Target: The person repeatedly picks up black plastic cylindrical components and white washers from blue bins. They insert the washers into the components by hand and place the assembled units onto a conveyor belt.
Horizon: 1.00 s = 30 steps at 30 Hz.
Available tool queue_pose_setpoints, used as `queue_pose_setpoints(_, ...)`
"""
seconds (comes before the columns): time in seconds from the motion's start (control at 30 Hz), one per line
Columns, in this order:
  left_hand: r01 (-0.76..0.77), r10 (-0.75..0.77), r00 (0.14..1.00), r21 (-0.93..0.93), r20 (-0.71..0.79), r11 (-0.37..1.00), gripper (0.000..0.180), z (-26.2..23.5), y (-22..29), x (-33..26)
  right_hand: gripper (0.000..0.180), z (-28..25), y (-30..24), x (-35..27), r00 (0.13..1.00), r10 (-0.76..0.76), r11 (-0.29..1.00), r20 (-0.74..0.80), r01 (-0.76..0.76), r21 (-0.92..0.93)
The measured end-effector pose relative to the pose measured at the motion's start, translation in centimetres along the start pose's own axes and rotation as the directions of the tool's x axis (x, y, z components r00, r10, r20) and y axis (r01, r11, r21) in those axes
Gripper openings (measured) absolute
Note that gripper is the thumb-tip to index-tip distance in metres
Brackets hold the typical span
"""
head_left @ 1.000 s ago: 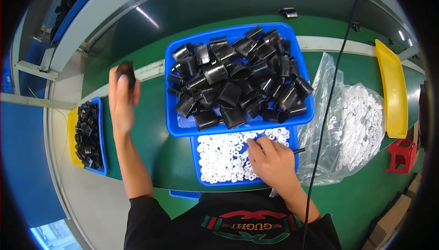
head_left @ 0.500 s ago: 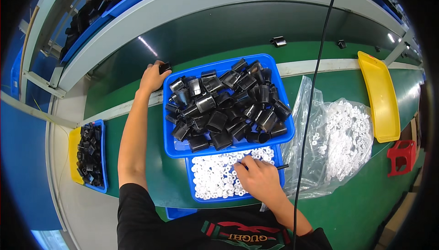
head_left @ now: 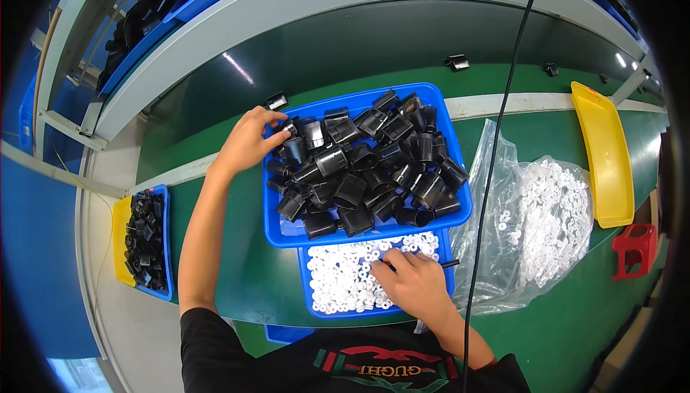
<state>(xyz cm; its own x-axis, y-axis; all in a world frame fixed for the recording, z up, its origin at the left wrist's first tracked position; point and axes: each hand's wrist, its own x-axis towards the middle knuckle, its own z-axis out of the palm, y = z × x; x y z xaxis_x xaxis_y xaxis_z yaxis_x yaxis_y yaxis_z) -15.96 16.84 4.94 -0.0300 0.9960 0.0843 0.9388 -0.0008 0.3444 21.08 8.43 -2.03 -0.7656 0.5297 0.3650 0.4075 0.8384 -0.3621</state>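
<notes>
My left hand (head_left: 253, 140) reaches over the far left corner of a blue tray (head_left: 272, 229) heaped with black plastic sleeve-like parts (head_left: 350, 190). Its thumb and forefinger close around one black part (head_left: 290, 127) there. Just beyond that corner, another black part (head_left: 277, 100) lies on the green surface. My right hand (head_left: 415, 285) is closed on a thin black rod-like tool (head_left: 451, 264), whose end sticks out on the right. Its fingertips rest among small white rings (head_left: 341, 278) in a second blue tray (head_left: 307, 294), partly under the first; what they pinch is hidden.
A clear bag (head_left: 550, 220) of white rings lies on the right beside a yellow tray (head_left: 604, 156). Another bin (head_left: 169, 249) of black parts stands at left. A black cable (head_left: 496, 127) hangs across the right. More black parts (head_left: 457, 62) lie at the back; a red stool (head_left: 634, 251) is far right.
My left hand has let go of a black part beyond the tray and moved right and nearer, onto another part in the tray's corner. The right hand stays among the rings.
</notes>
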Motion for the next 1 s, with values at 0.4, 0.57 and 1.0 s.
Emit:
queue_pose_setpoints(0.4,0.107,-0.112,0.994,-0.203,-0.015,0.973,0.039,0.4,0.3,0.6,0.015,-0.1,0.0,0.0,1.0,0.005,1.0,0.008,-0.005,0.016)
queue_pose_setpoints(0.57,0.014,-0.039,0.987,-0.163,-0.153,0.986,0.038,0.1,0.3,-0.4,0.018,0.2,0.1,0.1,0.998,0.019,0.999,-0.064,-0.016,0.045)
queue_pose_setpoints(1.0,-0.373,0.233,0.904,-0.392,-0.36,0.841,0.035,0.3,10.1,-10.9,0.024,-0.3,-0.1,0.1,0.999,0.032,0.997,-0.012,-0.031,0.068)
